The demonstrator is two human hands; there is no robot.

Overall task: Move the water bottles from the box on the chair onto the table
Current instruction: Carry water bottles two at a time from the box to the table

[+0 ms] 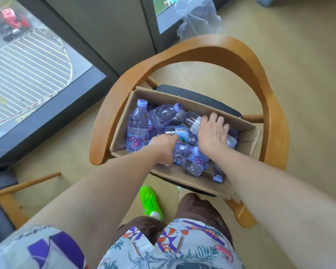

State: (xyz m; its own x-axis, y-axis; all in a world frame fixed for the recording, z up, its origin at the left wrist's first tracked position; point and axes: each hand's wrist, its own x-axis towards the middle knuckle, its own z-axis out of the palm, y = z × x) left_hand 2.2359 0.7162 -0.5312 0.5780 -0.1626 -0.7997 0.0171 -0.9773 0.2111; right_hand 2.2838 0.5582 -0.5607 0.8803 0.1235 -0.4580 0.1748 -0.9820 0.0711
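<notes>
An open cardboard box [122,121] sits on the dark seat of a wooden armchair [208,49]. Several clear water bottles with lilac caps and labels lie jumbled inside it; one lies along the left wall [137,127]. My left hand [162,147] reaches into the box's near side with fingers curled round a bottle [184,154] lying there. My right hand [211,133] is deeper in, fingers wrapped over another bottle [191,120] that lies on top of the pile. The table is out of view.
A second wooden chair [10,197] stands at the lower left. A large floor-level window [27,61] fills the left side. A crumpled clear plastic bag [198,18] lies behind the armchair. My green shoe [149,200] is on the beige floor below the box.
</notes>
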